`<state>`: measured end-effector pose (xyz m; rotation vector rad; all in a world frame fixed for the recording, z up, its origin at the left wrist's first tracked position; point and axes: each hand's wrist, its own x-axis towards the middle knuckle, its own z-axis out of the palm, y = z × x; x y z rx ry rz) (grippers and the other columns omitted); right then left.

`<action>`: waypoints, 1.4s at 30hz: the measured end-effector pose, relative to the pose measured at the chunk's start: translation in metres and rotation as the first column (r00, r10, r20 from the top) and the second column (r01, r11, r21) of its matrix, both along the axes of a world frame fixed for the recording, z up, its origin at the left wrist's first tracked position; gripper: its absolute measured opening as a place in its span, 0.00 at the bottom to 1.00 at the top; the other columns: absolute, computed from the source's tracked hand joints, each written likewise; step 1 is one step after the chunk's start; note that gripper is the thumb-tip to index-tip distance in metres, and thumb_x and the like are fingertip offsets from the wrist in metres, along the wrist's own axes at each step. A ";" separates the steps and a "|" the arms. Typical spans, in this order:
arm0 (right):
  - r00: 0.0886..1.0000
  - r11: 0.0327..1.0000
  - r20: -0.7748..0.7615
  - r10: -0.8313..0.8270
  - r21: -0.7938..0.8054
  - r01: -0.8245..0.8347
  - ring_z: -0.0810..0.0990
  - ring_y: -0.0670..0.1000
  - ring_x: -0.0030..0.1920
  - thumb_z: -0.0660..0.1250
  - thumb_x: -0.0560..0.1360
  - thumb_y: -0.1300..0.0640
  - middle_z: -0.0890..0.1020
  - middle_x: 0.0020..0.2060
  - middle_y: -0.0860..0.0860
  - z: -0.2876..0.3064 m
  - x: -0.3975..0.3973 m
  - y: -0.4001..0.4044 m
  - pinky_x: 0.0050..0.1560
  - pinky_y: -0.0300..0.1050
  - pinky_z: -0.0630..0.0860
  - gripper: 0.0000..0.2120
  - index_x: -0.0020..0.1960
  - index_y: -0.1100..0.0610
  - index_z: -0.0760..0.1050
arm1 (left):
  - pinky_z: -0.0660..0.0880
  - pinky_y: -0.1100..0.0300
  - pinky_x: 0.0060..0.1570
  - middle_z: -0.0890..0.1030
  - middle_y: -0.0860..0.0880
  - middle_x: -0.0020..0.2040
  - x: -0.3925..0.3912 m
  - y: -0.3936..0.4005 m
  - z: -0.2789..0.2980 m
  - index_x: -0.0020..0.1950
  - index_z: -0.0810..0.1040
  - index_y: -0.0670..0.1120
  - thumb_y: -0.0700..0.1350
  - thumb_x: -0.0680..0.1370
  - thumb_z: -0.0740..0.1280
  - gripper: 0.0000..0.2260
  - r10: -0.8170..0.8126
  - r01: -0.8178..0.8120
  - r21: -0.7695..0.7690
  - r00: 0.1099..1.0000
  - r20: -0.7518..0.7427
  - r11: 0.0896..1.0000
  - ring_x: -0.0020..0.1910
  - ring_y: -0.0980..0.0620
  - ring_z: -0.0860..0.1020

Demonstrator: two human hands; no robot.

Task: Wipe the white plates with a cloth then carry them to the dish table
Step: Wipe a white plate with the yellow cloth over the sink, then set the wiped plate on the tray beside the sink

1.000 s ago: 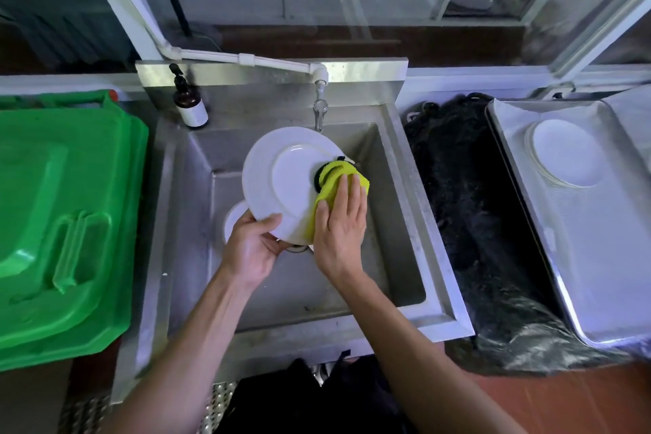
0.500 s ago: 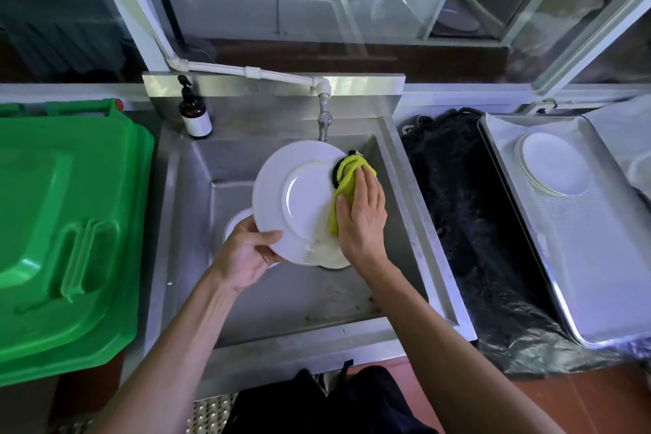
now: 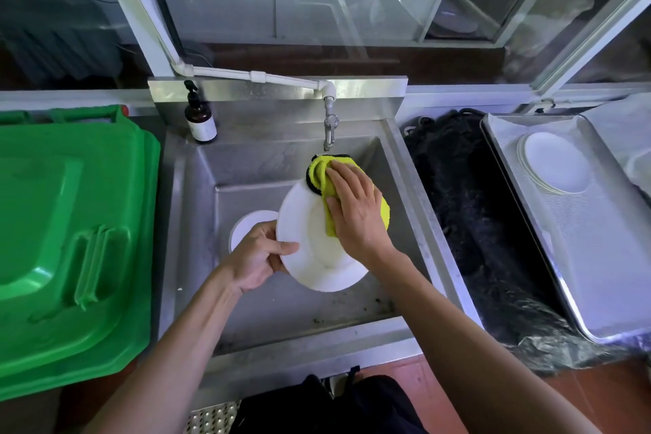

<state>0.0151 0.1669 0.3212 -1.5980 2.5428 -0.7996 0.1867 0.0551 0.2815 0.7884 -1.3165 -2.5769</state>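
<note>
Over the steel sink [image 3: 405,187] I hold a white plate [image 3: 310,254] tilted. My left hand [image 3: 257,257] grips its left rim, thumb on the face. My right hand [image 3: 355,211] lies flat with straight fingers on a yellow-green cloth [image 3: 322,171], pressing it against the plate's upper right part. Another white plate [image 3: 246,225] lies on the sink floor, partly hidden behind the held one. A stack of white plates [image 3: 556,166] rests on the metal tray [image 3: 599,257] at the right.
A green bin lid [image 3: 70,240] fills the left side. A brown soap bottle [image 3: 200,118] stands at the sink's back left corner, and the tap [image 3: 329,130] hangs just above the cloth. A black bag [image 3: 475,222] lies between sink and tray.
The plate has tipped and moved lower in the sink. My right hand with the cloth has slid up to the plate's upper right part.
</note>
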 end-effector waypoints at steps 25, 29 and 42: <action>0.949 0.949 -0.023 -0.313 0.016 0.314 0.75 0.61 0.61 0.65 0.81 0.61 0.77 0.66 0.55 -0.013 -0.135 0.143 0.58 0.59 0.72 0.14 0.67 0.61 0.75 | 0.69 0.53 0.39 0.81 0.42 0.45 -0.215 0.042 0.039 0.49 0.76 0.44 0.40 0.77 0.64 0.02 -0.102 0.468 -0.815 0.880 0.463 0.341 0.45 0.40 0.79; 0.931 0.931 -0.022 -0.363 0.026 0.364 0.75 0.61 0.61 0.65 0.82 0.58 0.78 0.65 0.54 -0.015 -0.184 0.183 0.56 0.59 0.73 0.14 0.66 0.59 0.76 | 0.75 0.49 0.39 0.80 0.43 0.46 -0.277 0.076 0.050 0.50 0.76 0.47 0.42 0.79 0.62 0.04 -0.094 0.531 -0.822 0.847 0.524 0.204 0.44 0.40 0.80; 0.822 0.814 0.045 -0.568 -0.116 0.569 0.74 0.62 0.58 0.65 0.81 0.61 0.79 0.63 0.52 -0.011 -0.331 0.302 0.54 0.58 0.71 0.14 0.65 0.55 0.76 | 0.67 0.54 0.36 0.78 0.46 0.41 -0.471 0.190 0.080 0.71 0.72 0.58 0.35 0.76 0.59 0.27 -0.034 0.387 -0.860 0.907 0.421 -0.332 0.41 0.38 0.79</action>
